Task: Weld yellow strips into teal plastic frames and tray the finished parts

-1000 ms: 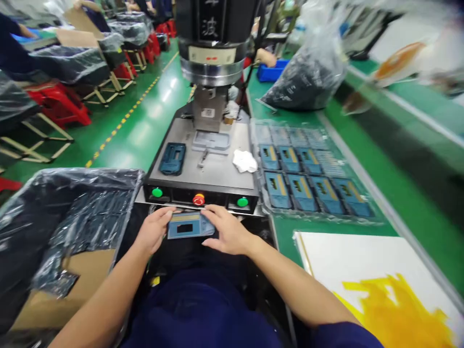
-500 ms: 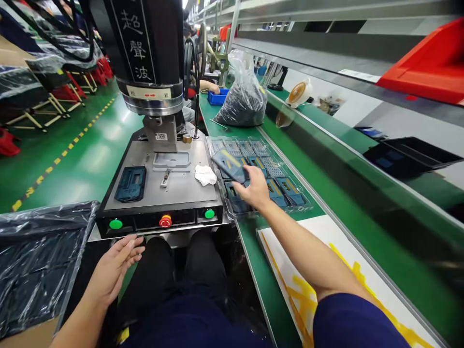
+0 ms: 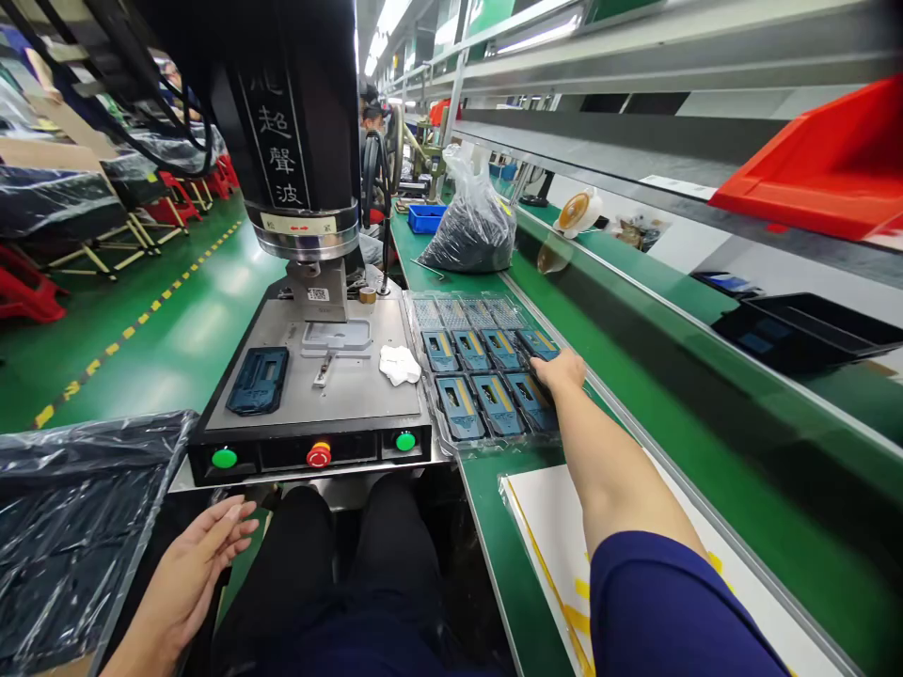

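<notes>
My right hand (image 3: 562,370) grips the near edge of a dark blue-grey plastic housing (image 3: 534,342) at the right end of a tray row; its fingertips are partly hidden. Beneath lies a clear blister tray (image 3: 486,308), where several matching housings (image 3: 458,408) with yellow strips sit in two rows. My left hand (image 3: 194,574) hangs below the machine's front edge, fingers loosely extended, nothing visible in it. On the metal plate of the ultrasonic machine (image 3: 367,376) are another dark housing (image 3: 259,380), a grey fixture (image 3: 337,336) and a white cloth (image 3: 399,365).
Green buttons (image 3: 224,458) and a red stop button (image 3: 319,455) line the machine's front. A bag of dark parts (image 3: 469,221) and a blue bin (image 3: 426,218) stand farther back. A plastic-lined box (image 3: 77,536) is at left, a white board (image 3: 546,527) at right.
My right hand has carried the housing from above the tray's left side to its right end, lowering it there. The view has tilted up slightly; my left hand stays low.
</notes>
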The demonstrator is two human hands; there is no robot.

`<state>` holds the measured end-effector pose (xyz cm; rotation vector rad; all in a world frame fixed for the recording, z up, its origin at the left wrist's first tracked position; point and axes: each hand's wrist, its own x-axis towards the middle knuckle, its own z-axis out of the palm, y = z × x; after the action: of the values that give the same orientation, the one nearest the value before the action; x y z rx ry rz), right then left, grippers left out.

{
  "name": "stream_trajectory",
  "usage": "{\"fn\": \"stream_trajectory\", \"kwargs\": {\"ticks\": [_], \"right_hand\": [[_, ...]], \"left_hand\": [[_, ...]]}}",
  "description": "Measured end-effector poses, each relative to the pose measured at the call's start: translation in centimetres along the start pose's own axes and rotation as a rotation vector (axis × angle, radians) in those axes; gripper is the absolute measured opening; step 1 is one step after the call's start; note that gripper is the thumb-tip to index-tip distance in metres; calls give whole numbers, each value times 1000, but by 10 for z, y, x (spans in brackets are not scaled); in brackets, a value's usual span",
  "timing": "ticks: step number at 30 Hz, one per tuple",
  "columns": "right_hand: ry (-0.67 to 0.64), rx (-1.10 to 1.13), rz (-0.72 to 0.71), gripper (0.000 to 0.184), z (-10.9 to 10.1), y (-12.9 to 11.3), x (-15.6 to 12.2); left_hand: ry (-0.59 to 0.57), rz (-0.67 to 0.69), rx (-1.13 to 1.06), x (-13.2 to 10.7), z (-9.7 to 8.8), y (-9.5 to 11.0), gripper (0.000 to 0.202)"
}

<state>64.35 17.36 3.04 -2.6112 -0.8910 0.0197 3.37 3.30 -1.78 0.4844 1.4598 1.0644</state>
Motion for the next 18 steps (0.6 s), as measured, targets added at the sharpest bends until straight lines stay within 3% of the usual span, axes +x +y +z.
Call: {"fn": "stream_trajectory", "kwargs": {"ticks": [8,12,15,18], "right_hand": [[6,18,6,72,5,0,-4],[-25,4,-43,51,4,1,-9],[-36,-5,-107,43,-3,3,-14],[-16,-31,-130,39,-18,11,-21]], "left_hand": [[20,-20,5,-2,5,0,37],[16,-3,38,-1,7,7,40],[29,65,94,4,11,20,42],[39,223,202,13,16,40,41]]}}
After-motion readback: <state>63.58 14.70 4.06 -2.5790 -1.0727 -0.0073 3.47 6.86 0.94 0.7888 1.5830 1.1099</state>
